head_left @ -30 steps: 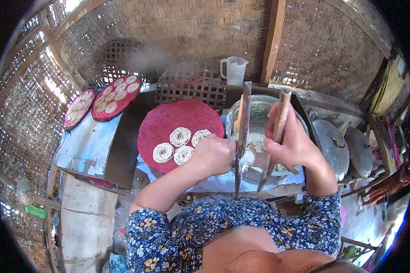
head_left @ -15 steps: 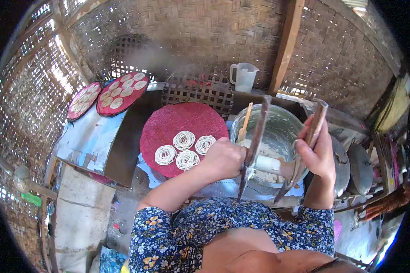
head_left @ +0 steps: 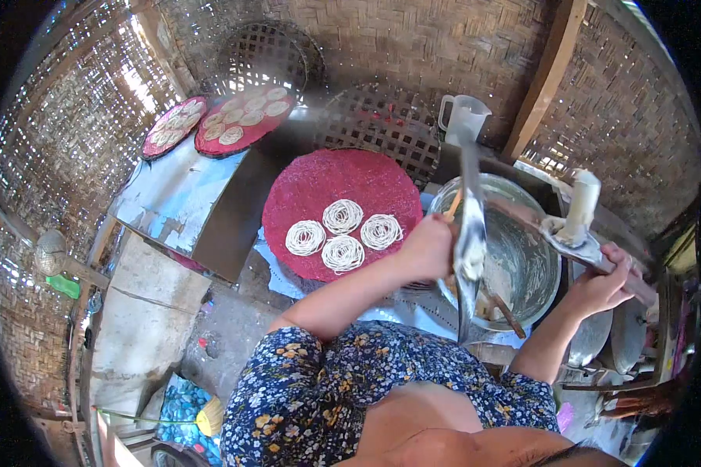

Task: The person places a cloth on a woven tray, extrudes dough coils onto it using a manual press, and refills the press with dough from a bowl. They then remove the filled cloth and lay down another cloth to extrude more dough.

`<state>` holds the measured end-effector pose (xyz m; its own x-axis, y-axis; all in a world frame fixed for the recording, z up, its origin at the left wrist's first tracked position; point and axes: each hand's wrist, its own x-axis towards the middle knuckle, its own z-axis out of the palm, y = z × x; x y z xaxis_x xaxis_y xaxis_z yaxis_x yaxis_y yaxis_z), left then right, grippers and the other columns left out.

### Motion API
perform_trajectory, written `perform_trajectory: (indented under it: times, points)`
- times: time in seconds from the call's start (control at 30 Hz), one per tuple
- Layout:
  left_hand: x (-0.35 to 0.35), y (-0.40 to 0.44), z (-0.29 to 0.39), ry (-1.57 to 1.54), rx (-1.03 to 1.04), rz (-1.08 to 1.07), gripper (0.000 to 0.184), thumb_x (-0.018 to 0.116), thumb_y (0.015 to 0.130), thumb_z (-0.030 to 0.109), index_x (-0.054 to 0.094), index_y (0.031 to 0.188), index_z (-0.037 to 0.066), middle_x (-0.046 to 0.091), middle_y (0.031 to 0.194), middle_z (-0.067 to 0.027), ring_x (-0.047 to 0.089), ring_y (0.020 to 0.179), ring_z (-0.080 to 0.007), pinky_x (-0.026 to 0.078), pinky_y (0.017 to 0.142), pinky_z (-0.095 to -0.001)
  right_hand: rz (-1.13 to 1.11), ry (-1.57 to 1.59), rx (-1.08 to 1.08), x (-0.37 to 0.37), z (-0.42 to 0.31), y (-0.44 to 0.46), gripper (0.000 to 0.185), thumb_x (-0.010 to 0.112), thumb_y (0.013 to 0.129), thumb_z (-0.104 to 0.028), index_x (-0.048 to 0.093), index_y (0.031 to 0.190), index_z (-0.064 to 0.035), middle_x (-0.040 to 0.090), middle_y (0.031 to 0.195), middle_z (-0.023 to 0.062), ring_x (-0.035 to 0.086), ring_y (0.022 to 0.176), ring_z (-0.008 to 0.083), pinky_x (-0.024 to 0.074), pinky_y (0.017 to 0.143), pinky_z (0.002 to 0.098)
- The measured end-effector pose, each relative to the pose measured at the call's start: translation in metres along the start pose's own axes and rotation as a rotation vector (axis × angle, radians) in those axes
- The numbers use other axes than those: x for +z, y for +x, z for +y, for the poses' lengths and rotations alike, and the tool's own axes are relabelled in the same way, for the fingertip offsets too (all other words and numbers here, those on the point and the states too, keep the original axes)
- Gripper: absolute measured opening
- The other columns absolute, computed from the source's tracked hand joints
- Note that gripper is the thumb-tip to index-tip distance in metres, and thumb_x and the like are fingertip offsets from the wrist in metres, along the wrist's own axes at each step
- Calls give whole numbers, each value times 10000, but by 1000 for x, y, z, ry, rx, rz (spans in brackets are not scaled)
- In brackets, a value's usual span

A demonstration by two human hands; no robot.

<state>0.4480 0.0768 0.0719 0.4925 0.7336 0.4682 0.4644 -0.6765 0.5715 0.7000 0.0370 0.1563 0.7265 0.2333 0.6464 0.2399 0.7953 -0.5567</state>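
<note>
Coils of pale strands, four of them, lie formed in the lower half of a big red round mat, near the middle of the frame. They sit close together, each wound into a loose nest, and red surface shows above and around them. At the upper left, two smaller red trays carry many flat pale rounds. So a good share looks shaped, I'd judge, while plenty of pale dough remains in the metal bowl right of centre, where a wooden stick leans over the near rim.

The left forearm reaches up and across from the lower middle. The left hand is closed around the long, blurred press frame, holding it roughly upright at the bowl's left side, with white dough smeared about its middle. Over to the right, the right arm angles up and outward, elbow low. The right hand curls narrowly around the near end of a wooden bar; a dough-coated plunger sticks up from it, well apart from the frame. A clear pitcher stands behind the bowl.
</note>
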Motion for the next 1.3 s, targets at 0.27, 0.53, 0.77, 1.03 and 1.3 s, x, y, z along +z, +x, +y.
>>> perform_trajectory:
  times: [0.27,0.53,0.77,1.03,1.3]
  points:
    - [-43,23,-13,-1301,434,451,376,722,677,84,552,1010,126,513,913,-16,513,1040,-292,379,950,-505,-471,500,820,-2,19,-95,256,554,857,-231,484,1032,-57,515,1136,125,499,1041,214,453,819,312]
    - [-144,-58,-19,-1091,213,781,437,531,824,473,533,1138,168,472,1225,-131,410,1164,-352,295,992,-538,-1694,-1478,352,-110,87,-94,309,538,787,-170,513,1043,-1,577,981,226,578,878,362,471,752,421]
    - [-156,-90,-21,-1116,177,905,477,574,792,477,555,1126,137,466,1210,-137,390,1180,-337,292,997,-532,-1807,-1439,460,-112,91,-76,210,497,799,-153,553,939,-7,617,885,198,602,826,358,479,706,436]
    - [-137,-105,-20,-1117,21,800,452,613,771,473,500,1071,155,446,1116,-51,460,1115,-319,347,959,-511,-1903,-1564,110,-109,81,-14,183,508,777,-119,582,938,-73,627,800,159,620,779,319,486,655,421]
    - [-126,-101,-13,-813,-96,685,585,609,766,486,421,1173,109,440,1133,-66,458,1108,-339,375,929,-504,-1877,-1752,54,-88,53,2,126,559,710,-116,674,749,-79,650,757,116,641,748,265,506,627,382]
